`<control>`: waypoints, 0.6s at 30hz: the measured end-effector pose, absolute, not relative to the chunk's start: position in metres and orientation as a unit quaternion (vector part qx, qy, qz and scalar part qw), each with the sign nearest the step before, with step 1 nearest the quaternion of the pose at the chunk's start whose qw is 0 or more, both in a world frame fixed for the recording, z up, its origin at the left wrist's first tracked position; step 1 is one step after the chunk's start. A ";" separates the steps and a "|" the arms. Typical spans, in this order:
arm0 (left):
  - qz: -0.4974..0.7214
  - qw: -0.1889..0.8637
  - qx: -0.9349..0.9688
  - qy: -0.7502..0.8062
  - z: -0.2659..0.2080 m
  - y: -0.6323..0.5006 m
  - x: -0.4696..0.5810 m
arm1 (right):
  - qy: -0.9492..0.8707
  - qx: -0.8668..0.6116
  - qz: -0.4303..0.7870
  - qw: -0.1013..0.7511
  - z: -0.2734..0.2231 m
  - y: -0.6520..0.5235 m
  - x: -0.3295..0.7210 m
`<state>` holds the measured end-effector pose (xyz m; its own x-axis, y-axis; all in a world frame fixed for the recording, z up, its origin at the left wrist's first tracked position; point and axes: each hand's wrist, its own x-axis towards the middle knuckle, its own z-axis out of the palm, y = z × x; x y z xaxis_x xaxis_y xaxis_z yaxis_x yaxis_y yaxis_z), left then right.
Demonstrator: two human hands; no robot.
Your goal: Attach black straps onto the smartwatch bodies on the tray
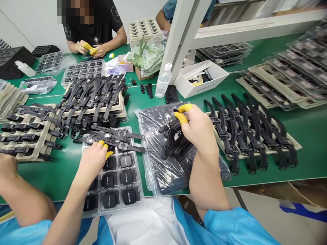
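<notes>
My left hand (93,160), with yellow finger cots, is curled over the upper part of a clear plastic tray (140,190). What its fingers hold, if anything, is hidden. Black square watch pieces (126,177) sit in the tray's compartments, and several watches with straps (124,146) lie across its far end. To the right, my right hand (198,126) pinches a small black strap end (175,111) between yellow-covered fingertips. Below it, a pile of loose black watch straps (176,144) rests on a plastic-wrapped black stack (158,177).
Beige trays of watches stand at left (47,136) and right (293,143). Behind are a water bottle (163,81), a phone (171,94), a white box (201,88) and a white post (180,37). A neighbour's arm (22,194) reaches in at left; another person (94,30) sits opposite.
</notes>
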<state>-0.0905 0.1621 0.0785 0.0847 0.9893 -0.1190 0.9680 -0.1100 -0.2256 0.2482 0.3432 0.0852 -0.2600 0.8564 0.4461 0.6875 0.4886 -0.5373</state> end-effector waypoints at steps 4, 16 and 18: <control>0.033 -0.030 -0.729 -0.683 0.101 0.157 -0.098 | -0.653 -0.421 0.307 0.551 0.094 0.329 0.230; -0.423 -0.407 -0.510 -0.629 0.087 0.233 -0.024 | -0.507 -0.190 0.721 0.433 0.067 0.291 0.159; -0.460 -0.415 -0.499 -0.606 0.073 0.235 -0.021 | -0.509 -0.237 0.716 0.415 0.060 0.287 0.153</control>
<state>-0.0210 0.2351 0.0734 -0.1590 0.9863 -0.0443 0.2231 0.0796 0.9715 0.1534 0.2870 0.0599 -0.5429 0.8356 0.0841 -0.3540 -0.1368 -0.9252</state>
